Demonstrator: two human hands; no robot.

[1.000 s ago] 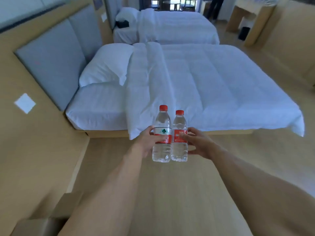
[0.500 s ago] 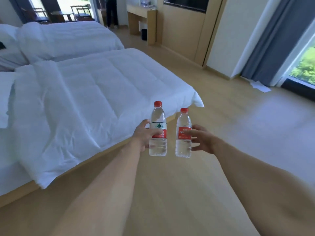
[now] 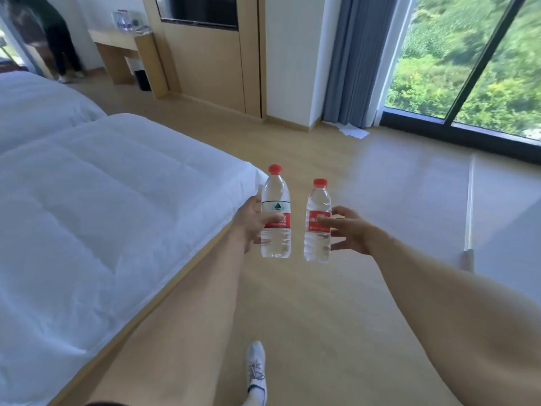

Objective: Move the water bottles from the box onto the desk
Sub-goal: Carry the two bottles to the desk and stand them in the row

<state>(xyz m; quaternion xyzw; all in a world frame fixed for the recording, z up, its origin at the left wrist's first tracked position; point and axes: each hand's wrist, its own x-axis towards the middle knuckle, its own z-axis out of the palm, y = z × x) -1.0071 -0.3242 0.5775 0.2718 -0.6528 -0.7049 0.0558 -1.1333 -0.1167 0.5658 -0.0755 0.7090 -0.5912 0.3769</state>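
Swung right since a moment ago, bed [image 3: 87, 200] now off left, window [image 3: 468, 68] ahead. Left hand [image 3: 251, 221] wrapped round taller water bottle [image 3: 275, 218], thumb across the red label. Small gap, then shorter water bottle [image 3: 317, 222] upright, pinched by right hand [image 3: 349, 230], fingers spread along its side. Both carried above wooden floor [image 3: 307, 317].
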